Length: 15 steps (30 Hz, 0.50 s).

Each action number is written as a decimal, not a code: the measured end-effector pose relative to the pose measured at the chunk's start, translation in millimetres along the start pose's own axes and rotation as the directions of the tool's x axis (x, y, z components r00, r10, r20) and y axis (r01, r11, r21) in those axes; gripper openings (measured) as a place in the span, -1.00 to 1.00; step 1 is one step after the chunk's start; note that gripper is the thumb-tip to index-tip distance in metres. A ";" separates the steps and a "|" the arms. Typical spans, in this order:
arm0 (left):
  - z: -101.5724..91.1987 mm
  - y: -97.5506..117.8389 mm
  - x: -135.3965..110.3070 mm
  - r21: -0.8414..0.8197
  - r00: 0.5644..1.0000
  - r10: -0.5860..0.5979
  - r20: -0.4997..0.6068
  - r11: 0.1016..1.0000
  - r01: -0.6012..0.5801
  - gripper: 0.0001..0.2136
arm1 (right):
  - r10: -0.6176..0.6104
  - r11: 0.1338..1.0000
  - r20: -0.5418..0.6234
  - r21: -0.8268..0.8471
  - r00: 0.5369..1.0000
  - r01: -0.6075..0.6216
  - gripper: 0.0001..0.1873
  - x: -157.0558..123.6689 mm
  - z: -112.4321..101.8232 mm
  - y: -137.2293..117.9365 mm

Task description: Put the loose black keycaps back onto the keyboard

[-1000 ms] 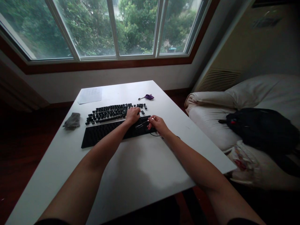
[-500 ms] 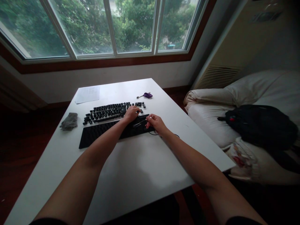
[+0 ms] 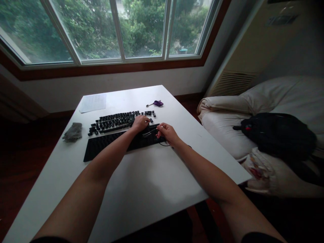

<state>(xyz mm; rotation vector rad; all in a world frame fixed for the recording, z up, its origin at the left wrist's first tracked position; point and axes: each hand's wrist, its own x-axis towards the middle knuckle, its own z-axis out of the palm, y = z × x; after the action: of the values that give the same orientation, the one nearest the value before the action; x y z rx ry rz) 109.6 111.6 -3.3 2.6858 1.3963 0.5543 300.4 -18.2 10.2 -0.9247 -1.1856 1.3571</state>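
Note:
My right hand (image 3: 167,132) is closed around a thin wire keycap puller (image 3: 147,134), whose metal prongs point left over the right part of a black keyboard (image 3: 102,145). My left hand (image 3: 139,123) hovers at the keyboard's back edge, beside the loose keycaps. Its fingers are curled together, and whatever lies between them is too small to make out. Black keycaps (image 3: 111,122) stand in rows behind the keyboard. One loose keycap (image 3: 151,120) lies just right of my left fingertips. My left forearm hides part of the keyboard's middle.
A grey cloth (image 3: 73,132) lies at the left of the white table (image 3: 152,179). Paper (image 3: 93,103) rests at the back left; a small brush with a purple part (image 3: 158,103) lies at the back right. A black cable (image 3: 164,145) runs under my right wrist. A backpack (image 3: 278,135) sits on the sofa.
The whole view has shifted slightly. My left hand's fingers have turned down a little at the keyboard's back edge; my right hand keeps the keycap puller in nearly the same place.

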 end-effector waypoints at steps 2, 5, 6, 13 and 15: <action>-1.9 0.5 0.9 0.014 1.000 -0.012 -0.007 1.000 0.013 -0.76 | 0.003 1.000 -0.006 -0.002 1.000 -0.003 -0.58 -0.4 -0.4 -0.4; -5.5 1.9 0.8 0.020 1.000 -0.019 -0.013 1.000 0.019 -0.76 | 0.003 1.000 -0.007 0.001 1.000 -0.003 -0.58 -1.0 -0.6 -0.7; -6.8 2.5 0.6 0.024 1.000 -0.017 -0.011 1.000 0.018 -0.77 | 0.002 1.000 -0.005 0.004 1.000 -0.002 -0.58 -1.1 -0.5 -0.6; -12.8 8.8 2.8 0.079 0.996 -0.051 0.068 0.996 0.045 -0.77 | 0.011 1.000 0.002 0.003 1.000 -0.011 -0.58 -1.3 0.3 -0.2; -12.9 11.1 4.9 0.087 0.995 -0.049 0.087 0.995 0.041 -0.77 | 0.015 1.000 0.003 0.007 1.000 -0.015 -0.59 -1.4 0.3 -0.6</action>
<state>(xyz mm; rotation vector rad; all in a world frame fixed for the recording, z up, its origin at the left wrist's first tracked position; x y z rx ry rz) 116.5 107.7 12.5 2.6987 1.4852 0.3750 300.5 -19.6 10.7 -0.9282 -1.1778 1.3744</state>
